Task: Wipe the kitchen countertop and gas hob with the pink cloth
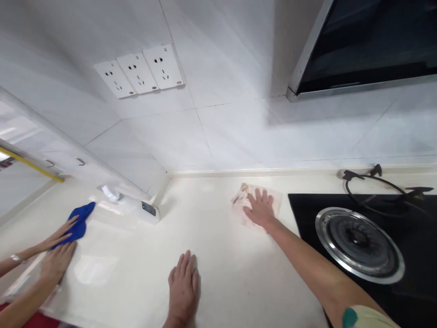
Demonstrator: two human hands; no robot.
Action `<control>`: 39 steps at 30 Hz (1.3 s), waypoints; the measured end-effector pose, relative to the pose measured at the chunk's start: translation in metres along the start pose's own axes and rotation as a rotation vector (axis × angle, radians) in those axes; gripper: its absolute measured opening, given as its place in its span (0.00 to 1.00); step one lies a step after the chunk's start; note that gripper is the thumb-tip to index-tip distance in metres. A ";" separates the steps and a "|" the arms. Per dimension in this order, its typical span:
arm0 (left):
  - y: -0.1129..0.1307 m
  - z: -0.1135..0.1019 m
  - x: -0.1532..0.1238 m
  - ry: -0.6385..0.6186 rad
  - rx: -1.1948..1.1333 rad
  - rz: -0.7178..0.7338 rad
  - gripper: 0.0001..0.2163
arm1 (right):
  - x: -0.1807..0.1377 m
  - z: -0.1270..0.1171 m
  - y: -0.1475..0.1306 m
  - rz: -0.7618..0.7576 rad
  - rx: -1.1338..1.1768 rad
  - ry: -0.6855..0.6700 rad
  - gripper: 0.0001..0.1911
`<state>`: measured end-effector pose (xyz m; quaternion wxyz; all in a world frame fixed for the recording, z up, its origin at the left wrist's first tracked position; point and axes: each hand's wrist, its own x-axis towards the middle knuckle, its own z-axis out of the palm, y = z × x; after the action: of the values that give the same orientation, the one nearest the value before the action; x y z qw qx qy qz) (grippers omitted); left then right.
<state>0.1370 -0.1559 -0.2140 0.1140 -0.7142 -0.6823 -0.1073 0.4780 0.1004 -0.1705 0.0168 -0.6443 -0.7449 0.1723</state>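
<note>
My right hand point(261, 208) lies flat with its fingers spread on a thin, pale pink cloth point(244, 200). Brown stains show at the cloth's left end, and it rests on the white countertop point(218, 259) just left of the black gas hob point(307, 223). Nearer to me, my left hand point(183, 284) rests on the bare countertop, its fingers stretched forward and nothing visible in it.
At the left, another person's hands point(56, 255) press on a blue cloth point(80, 223). A white device with a small screen point(149, 209) stands by the partition edge. A black pan support point(375, 180) lies behind the burner point(358, 243). A range hood point(368, 50) overhangs at upper right.
</note>
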 end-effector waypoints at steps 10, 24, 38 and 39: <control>-0.002 -0.002 -0.001 0.015 0.001 0.032 0.22 | -0.104 0.044 -0.149 -0.592 0.155 -0.065 0.40; -0.001 -0.002 0.000 0.009 0.004 -0.003 0.21 | -0.110 0.043 0.021 -0.258 -0.034 0.127 0.28; -0.001 0.001 0.000 0.016 -0.013 -0.016 0.21 | -0.177 0.058 0.093 -0.266 -0.253 0.502 0.22; -0.001 0.001 0.000 0.013 -0.015 -0.021 0.21 | -0.195 0.065 0.094 -0.305 -0.257 0.521 0.21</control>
<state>0.1361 -0.1555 -0.2146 0.1121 -0.7071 -0.6881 -0.1183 0.5847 -0.0933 -0.2191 0.1511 -0.5446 -0.8191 -0.0983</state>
